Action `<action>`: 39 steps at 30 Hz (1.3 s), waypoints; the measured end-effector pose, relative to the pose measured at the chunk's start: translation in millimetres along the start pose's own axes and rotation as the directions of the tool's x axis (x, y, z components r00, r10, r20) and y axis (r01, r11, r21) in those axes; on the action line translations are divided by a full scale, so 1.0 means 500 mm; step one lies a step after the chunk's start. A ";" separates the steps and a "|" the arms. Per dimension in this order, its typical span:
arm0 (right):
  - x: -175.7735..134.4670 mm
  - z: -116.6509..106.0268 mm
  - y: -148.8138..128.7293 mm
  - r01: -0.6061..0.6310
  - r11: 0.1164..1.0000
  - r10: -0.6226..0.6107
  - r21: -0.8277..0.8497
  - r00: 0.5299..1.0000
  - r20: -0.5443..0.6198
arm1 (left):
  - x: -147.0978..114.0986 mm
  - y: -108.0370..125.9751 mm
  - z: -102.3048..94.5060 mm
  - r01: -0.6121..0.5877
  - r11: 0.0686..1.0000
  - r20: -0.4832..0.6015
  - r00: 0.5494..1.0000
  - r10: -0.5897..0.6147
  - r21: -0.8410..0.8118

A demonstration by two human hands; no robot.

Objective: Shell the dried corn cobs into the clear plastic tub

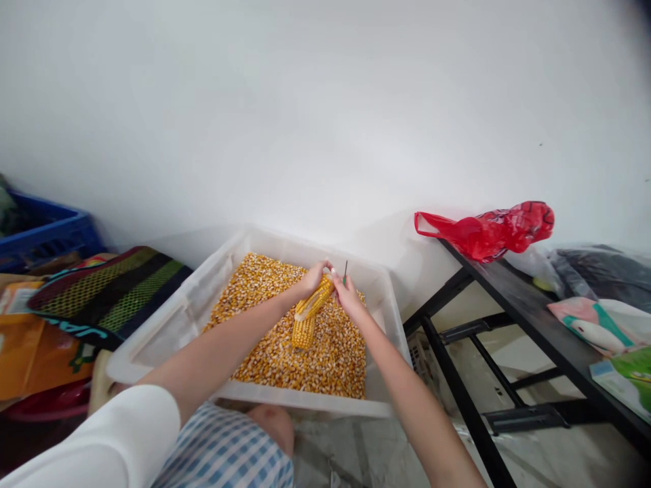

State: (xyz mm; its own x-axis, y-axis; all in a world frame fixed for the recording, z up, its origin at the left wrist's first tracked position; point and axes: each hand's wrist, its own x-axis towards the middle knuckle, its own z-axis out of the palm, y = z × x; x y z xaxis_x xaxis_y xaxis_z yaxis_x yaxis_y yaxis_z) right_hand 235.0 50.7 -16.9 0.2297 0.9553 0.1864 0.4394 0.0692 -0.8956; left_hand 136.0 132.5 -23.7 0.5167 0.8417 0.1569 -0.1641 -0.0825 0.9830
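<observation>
My left hand (314, 278) is closed around the upper end of a yellow corn cob (316, 299), which has a pale stripe where kernels are gone. My right hand (346, 295) meets it at the cob's far end, gripping a thin screwdriver (346, 271) whose dark shaft points up past a bit of green handle. Under the held cob, a second corn cob (304, 333) lies on the loose corn kernels (274, 366). These kernels fill much of a translucent white plastic bin (183, 318). My fingertips are too small to make out clearly.
A black metal rack (529, 305) stands at the right with a red plastic bag (501, 230) and other packages on it. To the left are a blue crate (51, 234), a mesh bag (116, 288) and an orange package (30, 352). A white wall (325, 122) rises behind the bin.
</observation>
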 end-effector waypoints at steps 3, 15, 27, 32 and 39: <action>0.001 0.009 0.008 0.021 1.000 -0.022 -0.013 0.998 -0.050 | -0.002 -0.001 -0.001 -0.093 0.990 -0.054 0.994 0.100 0.108; -0.012 -0.011 -0.010 0.171 0.913 -0.192 -0.371 0.981 -0.020 | 0.012 -0.022 -0.002 -0.198 0.970 0.039 0.980 0.194 0.144; 0.002 -0.004 0.004 0.075 0.997 -0.076 -0.024 0.997 -0.009 | -0.006 0.010 -0.007 0.184 0.958 0.327 0.939 -0.106 -0.219; 0.005 0.012 0.020 0.090 0.996 -0.091 -0.020 0.993 -0.069 | -0.002 0.002 -0.007 0.136 0.968 0.211 0.973 -0.091 -0.213; -0.010 0.026 -0.002 0.081 0.955 -0.153 -0.286 0.960 -0.237 | 0.009 -0.005 -0.007 -0.042 0.999 0.021 0.999 0.042 0.023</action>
State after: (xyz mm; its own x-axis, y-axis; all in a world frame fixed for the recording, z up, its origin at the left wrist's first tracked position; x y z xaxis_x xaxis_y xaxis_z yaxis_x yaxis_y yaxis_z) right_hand 222.0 49.5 -22.0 0.3588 0.8380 0.4112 0.6863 0.0617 -0.7247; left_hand 135.9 138.4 -25.6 0.5268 0.8262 0.1995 -0.1663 -0.1300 0.9775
